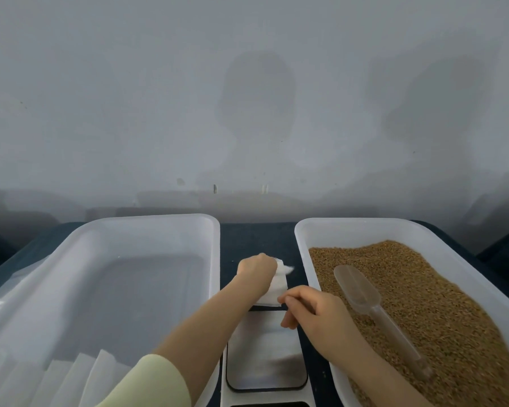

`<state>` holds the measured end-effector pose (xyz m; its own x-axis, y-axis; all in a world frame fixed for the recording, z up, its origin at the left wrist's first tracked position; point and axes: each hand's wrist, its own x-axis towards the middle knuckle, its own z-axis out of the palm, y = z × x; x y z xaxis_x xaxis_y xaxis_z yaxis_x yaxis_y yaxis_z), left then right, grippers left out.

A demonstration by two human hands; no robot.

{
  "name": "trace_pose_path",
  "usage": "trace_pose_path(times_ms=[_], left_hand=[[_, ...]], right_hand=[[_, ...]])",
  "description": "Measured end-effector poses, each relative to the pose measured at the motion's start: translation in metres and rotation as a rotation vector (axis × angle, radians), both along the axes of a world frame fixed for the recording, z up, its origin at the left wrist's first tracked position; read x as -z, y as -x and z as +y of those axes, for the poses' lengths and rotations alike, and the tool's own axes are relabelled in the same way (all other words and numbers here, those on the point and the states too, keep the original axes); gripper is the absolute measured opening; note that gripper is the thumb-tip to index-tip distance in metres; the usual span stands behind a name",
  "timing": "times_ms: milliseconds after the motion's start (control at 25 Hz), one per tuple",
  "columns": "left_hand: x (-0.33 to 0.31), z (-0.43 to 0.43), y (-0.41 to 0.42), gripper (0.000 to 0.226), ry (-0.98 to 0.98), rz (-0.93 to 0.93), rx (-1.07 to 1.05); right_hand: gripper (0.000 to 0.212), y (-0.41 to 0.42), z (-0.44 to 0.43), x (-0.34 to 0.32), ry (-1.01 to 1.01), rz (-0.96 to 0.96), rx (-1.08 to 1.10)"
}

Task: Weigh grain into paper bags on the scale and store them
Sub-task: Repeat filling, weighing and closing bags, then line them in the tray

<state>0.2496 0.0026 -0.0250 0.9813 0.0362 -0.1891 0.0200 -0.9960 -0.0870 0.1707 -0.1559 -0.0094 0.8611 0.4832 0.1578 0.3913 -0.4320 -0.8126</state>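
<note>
1. The left hand [254, 268] gripped the far end of the white paper bag [278, 289] with curled fingers, and the right hand [318, 314] pinched its near corner. The bag sat at the far end of the scale [265, 359].
2. Pulled two ways, the thin paper could have torn or crumpled shut.
3. Set off-centre, it might have leaned on the grain tub [301, 239], spoiling the reading.
4. A floppy mouth would likely have spilled grain [423, 289] from the scoop [362, 292], which lay untouched.
</note>
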Motion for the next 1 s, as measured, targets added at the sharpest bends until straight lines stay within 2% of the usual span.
trace_pose_path(times_ms=[200,320,520,640,760,920,1000], left_hand=[[-0.024,0.013,0.033,0.025,0.559,-0.248,-0.162],[-0.018,0.014,0.074,0.026,0.868,-0.245,-0.137],[-0.001,0.015,0.107,0.015,0.882,-0.178,-0.09],[-0.007,0.013,0.113,0.018,1.097,-0.157,-0.022],[-0.014,0.013,0.118,0.036,1.23,-0.135,0.088],[-0.018,0.016,0.121,0.019,1.396,-0.108,0.105],[-0.02,0.016,0.122,0.022,1.448,-0.128,0.081]], right_hand=[[0.018,0.0,0.0,0.001,-0.072,-0.038,0.071],[0.015,-0.004,-0.001,0.001,-0.163,-0.042,0.181],[0.017,-0.007,0.0,0.001,-0.204,0.045,0.271],[0.026,-0.007,0.0,0.001,-0.196,0.08,0.23],[0.028,-0.005,0.002,-0.001,-0.231,0.037,0.168],[0.016,-0.004,-0.002,-0.003,-0.208,-0.077,0.199],[0.014,-0.004,-0.004,-0.003,-0.189,-0.114,0.179]])
